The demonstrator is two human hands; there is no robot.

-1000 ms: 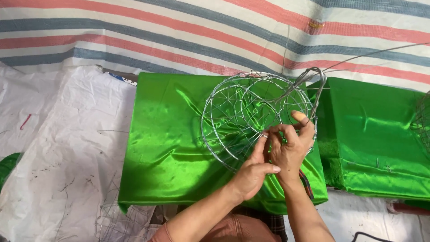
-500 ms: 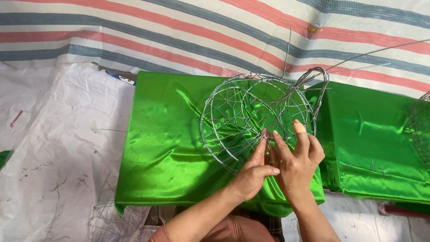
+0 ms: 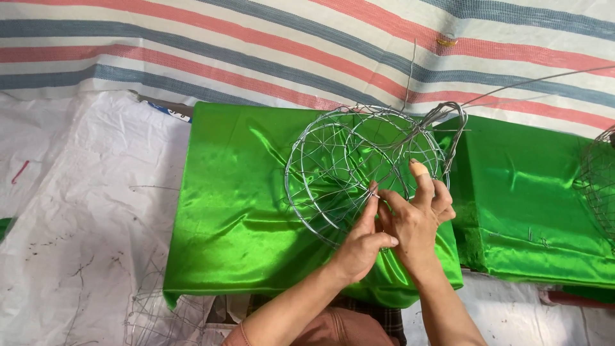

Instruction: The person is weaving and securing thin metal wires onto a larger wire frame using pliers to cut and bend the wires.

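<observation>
A round wire frame (image 3: 333,160), built of hoops and thin crossing wires, stands on a block wrapped in shiny green cloth (image 3: 243,205). My left hand (image 3: 362,243) pinches a thin wire at the frame's lower right side, thumb and forefinger closed on it. My right hand (image 3: 416,218) is pressed against the left one; its fingers reach up into the frame and grip its wires. A long loose wire (image 3: 532,80) runs from the frame's top off to the upper right.
A second green-wrapped block (image 3: 538,192) lies to the right, with another wire frame (image 3: 602,173) at the right edge. A striped tarp (image 3: 256,45) covers the back. White crumpled sheeting (image 3: 83,211) lies on the left, with loose wire mesh (image 3: 154,307) near the bottom.
Both hands have stayed on the frame's lower right side; the right fingers straightened upward and shifted slightly. The view has drifted a little.
</observation>
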